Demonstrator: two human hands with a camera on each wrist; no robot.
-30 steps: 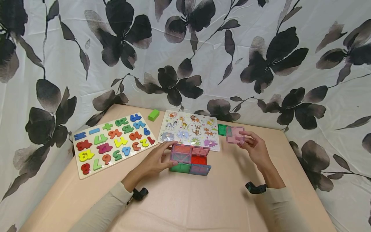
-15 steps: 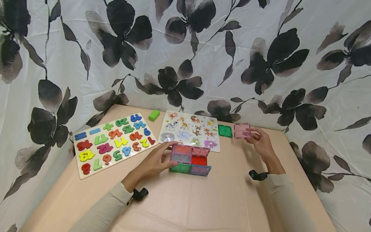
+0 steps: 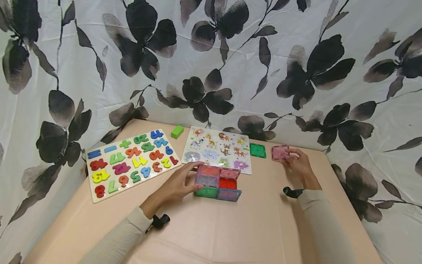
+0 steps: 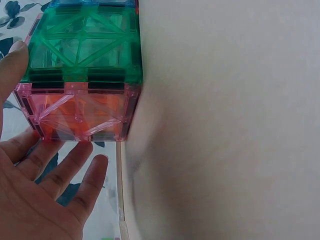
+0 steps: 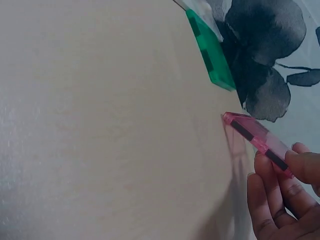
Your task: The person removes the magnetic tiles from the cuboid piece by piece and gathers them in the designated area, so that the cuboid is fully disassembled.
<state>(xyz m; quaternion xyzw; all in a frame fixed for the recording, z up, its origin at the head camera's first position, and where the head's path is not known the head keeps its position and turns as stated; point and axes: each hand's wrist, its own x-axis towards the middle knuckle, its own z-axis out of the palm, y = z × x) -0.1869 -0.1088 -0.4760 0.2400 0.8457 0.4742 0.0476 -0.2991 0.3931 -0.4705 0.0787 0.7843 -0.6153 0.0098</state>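
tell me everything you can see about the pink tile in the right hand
The pink tile is flat, straight-edged and see-through, apparently plastic, with dark strips along one edge. It is tilted, its near side pinched between the thumb and fingers of the right hand. It sits to the right of the flat green tile, apart from it. Whether its far edge touches the table is unclear.

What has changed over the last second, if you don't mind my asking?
The right hand has carried the pink tile further right, so it no longer overlaps the green tile. Nothing has been let go. The left hand stays at the tile box; both puzzles and the green block lie as before.
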